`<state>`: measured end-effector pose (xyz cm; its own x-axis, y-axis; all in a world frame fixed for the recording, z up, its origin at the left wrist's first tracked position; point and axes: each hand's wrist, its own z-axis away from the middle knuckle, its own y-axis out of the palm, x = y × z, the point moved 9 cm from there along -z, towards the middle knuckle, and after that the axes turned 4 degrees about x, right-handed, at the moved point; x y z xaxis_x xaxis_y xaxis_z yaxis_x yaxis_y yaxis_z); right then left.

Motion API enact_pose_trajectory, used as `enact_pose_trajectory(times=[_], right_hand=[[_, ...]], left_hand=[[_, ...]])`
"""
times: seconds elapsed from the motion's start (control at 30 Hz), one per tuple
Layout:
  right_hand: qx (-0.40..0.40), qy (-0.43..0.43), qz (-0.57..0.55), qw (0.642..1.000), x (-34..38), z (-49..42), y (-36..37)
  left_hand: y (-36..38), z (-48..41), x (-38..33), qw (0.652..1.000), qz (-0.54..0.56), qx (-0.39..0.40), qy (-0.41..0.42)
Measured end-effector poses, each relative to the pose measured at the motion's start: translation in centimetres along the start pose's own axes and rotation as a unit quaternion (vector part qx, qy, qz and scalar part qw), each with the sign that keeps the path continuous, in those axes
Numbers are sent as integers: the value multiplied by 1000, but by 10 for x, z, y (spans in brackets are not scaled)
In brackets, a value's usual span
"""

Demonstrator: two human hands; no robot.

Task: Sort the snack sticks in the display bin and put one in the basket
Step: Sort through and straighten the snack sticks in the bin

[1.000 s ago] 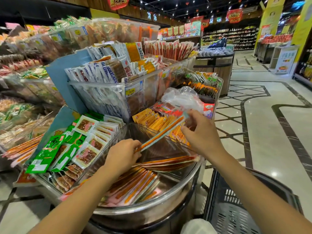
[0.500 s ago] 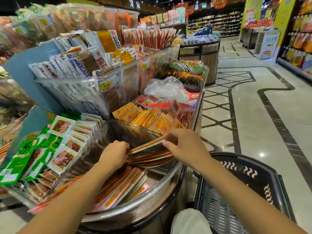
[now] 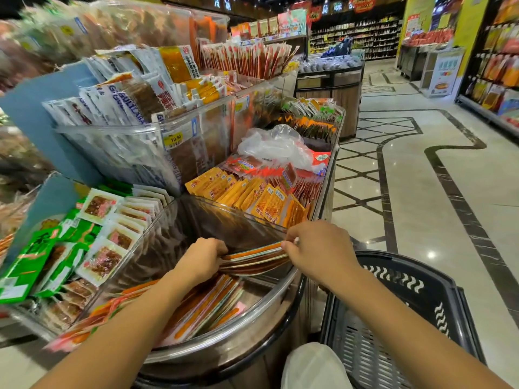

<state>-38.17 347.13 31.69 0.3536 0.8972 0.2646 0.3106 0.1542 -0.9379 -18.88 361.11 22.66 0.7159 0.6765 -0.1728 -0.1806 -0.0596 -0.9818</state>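
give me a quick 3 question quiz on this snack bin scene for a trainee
1. True or false: the left hand and right hand grip the same bundle of snack sticks.
2. Where is the basket? A) to the right of the display bin, lower than its rim; B) on top of the bin; C) hanging from the left arm.
3. Fill in: the yellow price tag on the clear upper bin reads ___.
Key: 1 true; 2 A; 3 10.90
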Motion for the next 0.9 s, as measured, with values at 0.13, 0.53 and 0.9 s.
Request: enact_pose_trajectory(times=[0.13,0.53,0.9], right_hand=[[-12,-18,6,1000,17,0,-10],[159,-220,-95,958,151,-4,59],[193,-318,-77,925,210,9,102]], left_hand=[[-27,12,8,998,57,-35,3],[-124,118,64,947,-36,-303,99],[-99,118,95,958,63,-271,64]])
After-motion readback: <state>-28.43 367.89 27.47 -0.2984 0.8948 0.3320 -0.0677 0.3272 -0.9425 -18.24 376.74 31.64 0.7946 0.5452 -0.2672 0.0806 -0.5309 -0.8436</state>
